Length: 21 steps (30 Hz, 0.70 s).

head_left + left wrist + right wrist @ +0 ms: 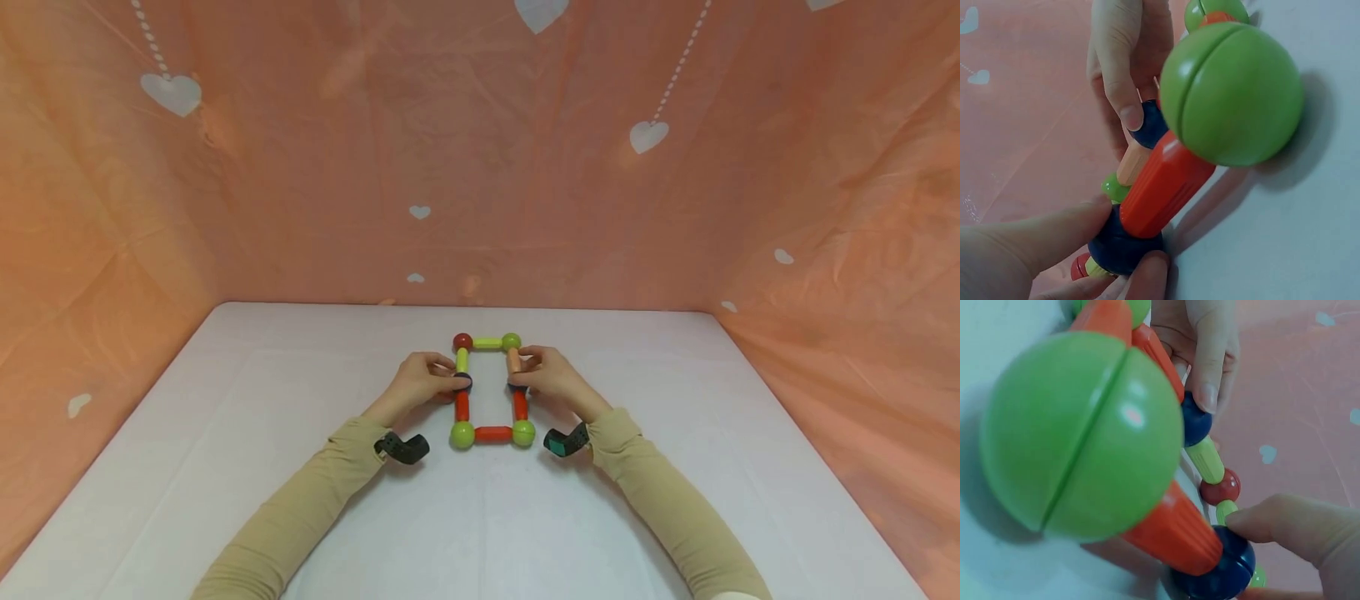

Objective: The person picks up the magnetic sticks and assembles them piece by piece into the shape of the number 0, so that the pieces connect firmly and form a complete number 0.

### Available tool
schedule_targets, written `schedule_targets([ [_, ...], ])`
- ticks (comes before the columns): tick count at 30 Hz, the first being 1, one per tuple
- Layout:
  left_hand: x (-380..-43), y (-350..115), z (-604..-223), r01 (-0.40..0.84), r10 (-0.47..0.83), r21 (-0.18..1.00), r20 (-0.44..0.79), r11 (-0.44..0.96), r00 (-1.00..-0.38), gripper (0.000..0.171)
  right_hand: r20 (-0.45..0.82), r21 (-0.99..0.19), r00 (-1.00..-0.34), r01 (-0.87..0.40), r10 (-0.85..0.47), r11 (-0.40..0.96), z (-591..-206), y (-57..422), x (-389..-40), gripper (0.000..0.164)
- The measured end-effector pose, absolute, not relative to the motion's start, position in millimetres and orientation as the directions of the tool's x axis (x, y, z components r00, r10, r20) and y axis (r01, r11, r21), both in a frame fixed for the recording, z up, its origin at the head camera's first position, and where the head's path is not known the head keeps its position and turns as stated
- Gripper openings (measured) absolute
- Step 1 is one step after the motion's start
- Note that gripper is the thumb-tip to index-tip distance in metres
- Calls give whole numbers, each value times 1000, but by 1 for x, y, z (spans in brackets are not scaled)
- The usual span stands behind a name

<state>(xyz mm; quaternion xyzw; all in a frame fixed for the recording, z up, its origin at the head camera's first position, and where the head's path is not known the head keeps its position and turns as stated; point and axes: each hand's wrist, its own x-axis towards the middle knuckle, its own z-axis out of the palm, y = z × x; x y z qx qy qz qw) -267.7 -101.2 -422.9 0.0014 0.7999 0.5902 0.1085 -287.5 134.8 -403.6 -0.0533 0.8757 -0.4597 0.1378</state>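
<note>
Toy balls and short rods are joined into a closed rectangle on the table. My left hand (416,385) pinches the left dark blue ball (1116,245) between thumb and fingers. On the other side, my right hand (559,381) grips the right dark blue ball (1238,553). Red rods (492,434) join the near half, with a green ball (462,434) at the near left corner and another green ball (523,432) at the near right. At the far end, a yellow-green rod (487,343) links a red ball (462,342) to a smaller-looking green ball (512,341). A peach rod (1133,164) forms the far right side.
A white cloth (480,525) covers the table. Orange curtains (480,167) with pale hearts hang behind it and at both sides. Dark wrist devices (405,448) sit below both hands, beside the beige sleeves (300,508).
</note>
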Motion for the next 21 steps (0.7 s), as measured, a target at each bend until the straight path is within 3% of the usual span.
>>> schedule_targets([
  [15, -280, -118, -426, -100, 129, 961, -137, 257, -982, 48, -140, -861, -942, -37, -305, 507, -407, 125, -304, 57],
  [21, -287, -122, -431, -80, 125, 976, -107, 204, -986, 48, -153, -874, -943, -10, -295, 486, -410, 123, -311, 57],
])
